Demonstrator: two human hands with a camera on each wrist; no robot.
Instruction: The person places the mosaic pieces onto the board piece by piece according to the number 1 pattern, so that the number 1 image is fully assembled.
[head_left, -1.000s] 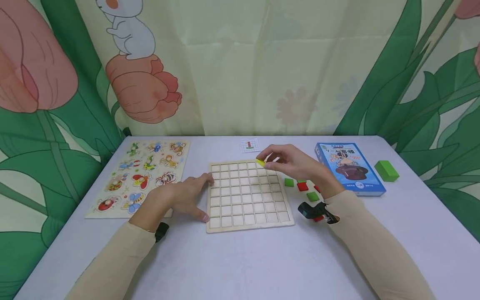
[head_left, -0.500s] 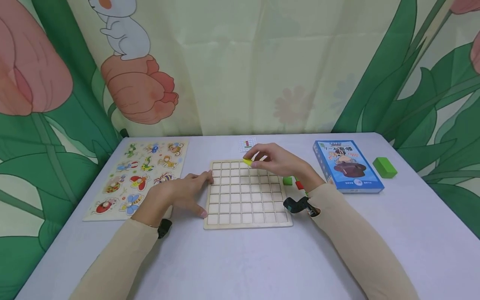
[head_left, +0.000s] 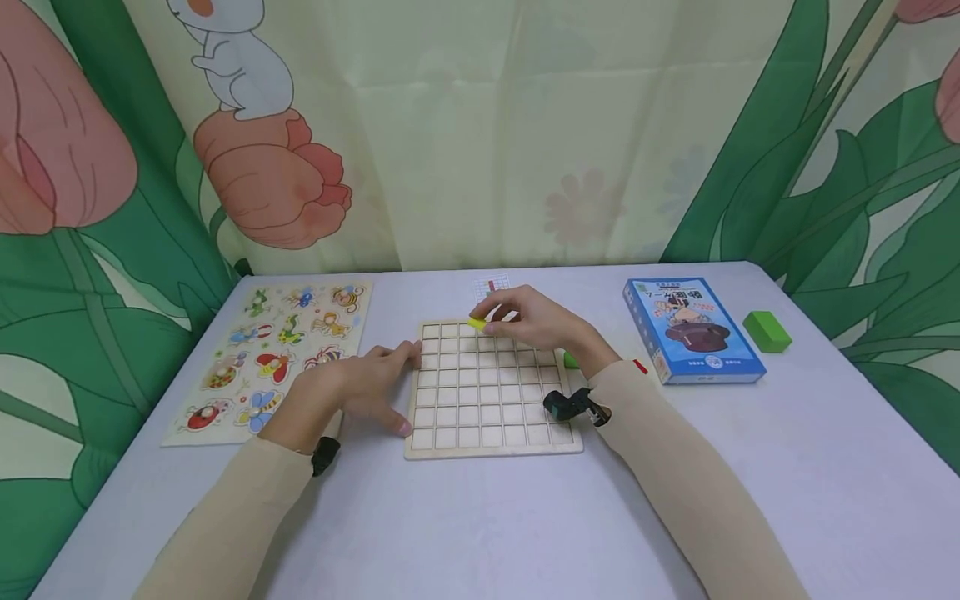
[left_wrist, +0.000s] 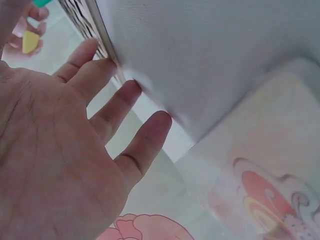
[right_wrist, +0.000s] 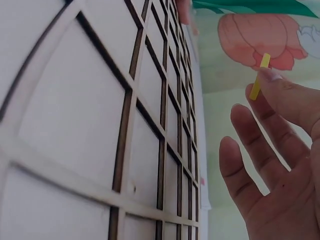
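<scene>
A pale wooden grid board [head_left: 487,456] lies mid-table, its cells bare where they show. My right hand [head_left: 536,318] pinches a yellow tile [head_left: 477,323] between thumb and index finger over the board's back edge; the right wrist view shows the thin yellow tile [right_wrist: 260,77] at the fingertips, the other fingers apart. At the board's left side rests my left hand [head_left: 360,387], fingers spread, fingertips and thumb touching the rim. The left wrist view shows this left hand [left_wrist: 75,125] with its fingers extended. Behind the board is a small grid card [head_left: 491,284], partly covered by my right hand.
An insect picture board [head_left: 225,379] lies at the left. To the right are a blue box [head_left: 697,333] and a green block [head_left: 767,332]. A green tile [head_left: 570,360] and a bit of red [head_left: 640,367] show beside the right forearm, which hides what lies under it.
My right hand has moved left along the board's back edge with the yellow tile, its forearm now covering most of the loose tiles. The left hand stays at the board's left side.
</scene>
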